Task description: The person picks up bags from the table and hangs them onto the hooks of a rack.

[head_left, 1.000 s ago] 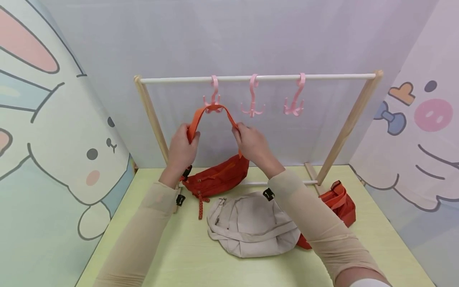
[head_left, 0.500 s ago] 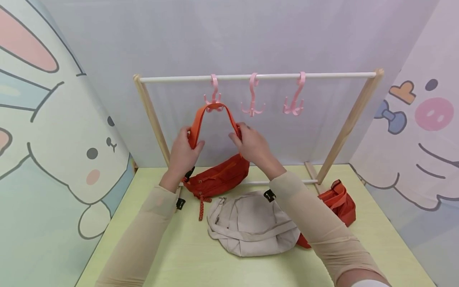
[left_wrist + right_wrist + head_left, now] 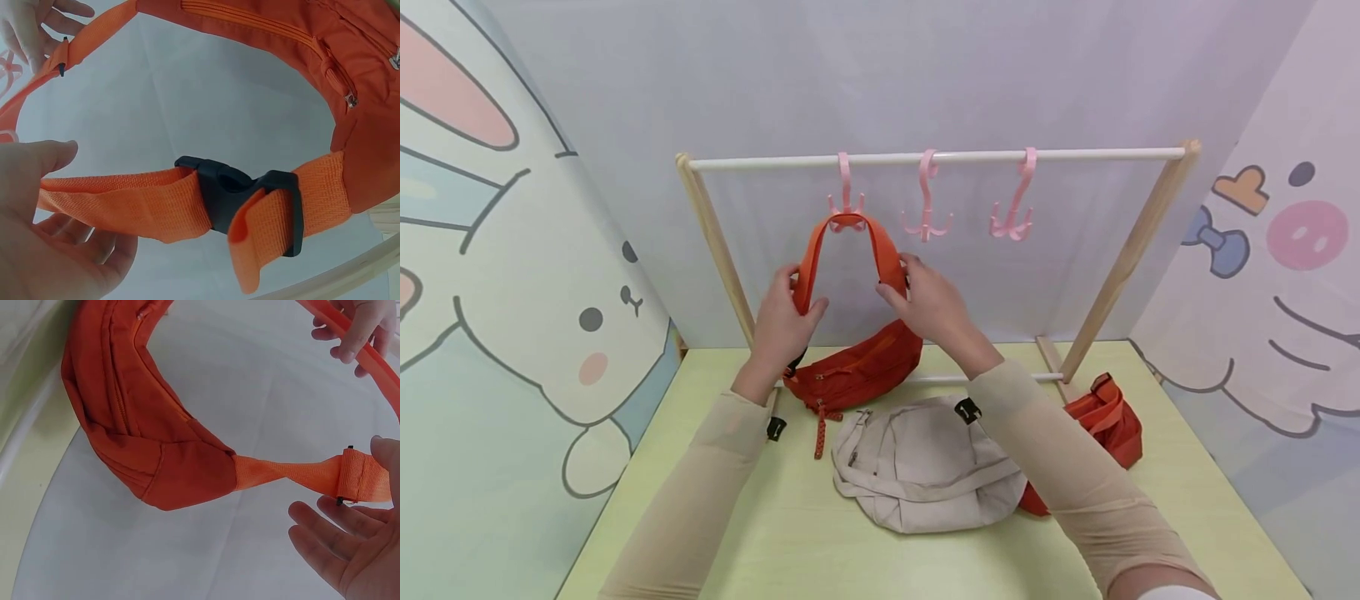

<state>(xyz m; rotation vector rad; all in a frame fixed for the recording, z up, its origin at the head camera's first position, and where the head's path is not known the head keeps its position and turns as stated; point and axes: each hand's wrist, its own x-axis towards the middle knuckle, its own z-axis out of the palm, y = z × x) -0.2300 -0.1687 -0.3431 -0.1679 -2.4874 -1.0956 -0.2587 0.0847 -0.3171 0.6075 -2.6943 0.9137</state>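
A red-orange waist bag (image 3: 857, 371) hangs by its orange strap (image 3: 847, 220), which loops over the left pink hook (image 3: 846, 183). On the strap's left side is my left hand (image 3: 780, 325), its thumb lifted off and its loose fingers behind the webbing. A closed black buckle (image 3: 222, 194) shows beside it in the left wrist view. My right hand (image 3: 936, 304) is at the strap's right side, fingers spread and thumb extended. By it, in the right wrist view, sits a strap slider (image 3: 344, 475); below that the webbing is twisted.
Pink hooks, one in the middle (image 3: 927, 196) and one at right (image 3: 1017, 200), hang from the rack's white rail (image 3: 760, 162). A beige bag (image 3: 936, 458) lies on the table in front. Another red bag (image 3: 1116, 425) lies at right, partly behind my right forearm.
Both hands have loosened from the strap, thumbs lifting away. The strap's right side has turned to show its broad face. The bag hangs in nearly the same place.
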